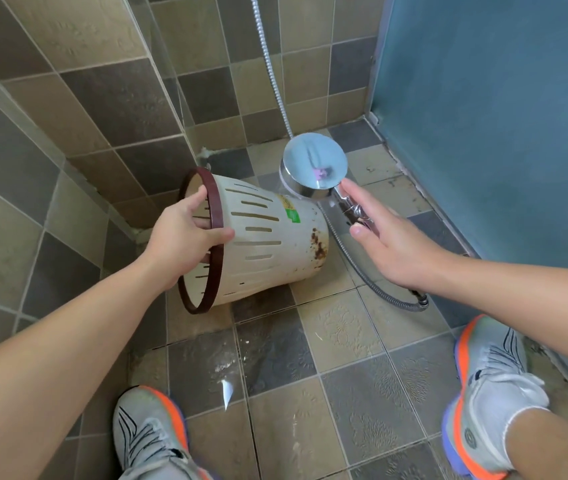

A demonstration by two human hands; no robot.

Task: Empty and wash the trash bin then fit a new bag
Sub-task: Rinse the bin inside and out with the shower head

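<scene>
A cream plastic trash bin (265,237) with slotted sides and a dark brown rim lies tipped on its side over the tiled floor, its mouth toward me. Brown stains mark its lower wall near the base, and a green sticker sits on its side. My left hand (185,233) grips the brown rim, thumb outside, fingers inside. My right hand (379,233) holds the handle of a chrome shower head (313,166), index finger stretched along it. The round head hovers just above the bin's base, facing down.
A metal shower hose (372,282) loops over the floor on the right and runs up the tiled wall (102,98). A blue frosted panel (490,116) closes the right side. The floor (268,358) is wet. My two shoes stand at the bottom.
</scene>
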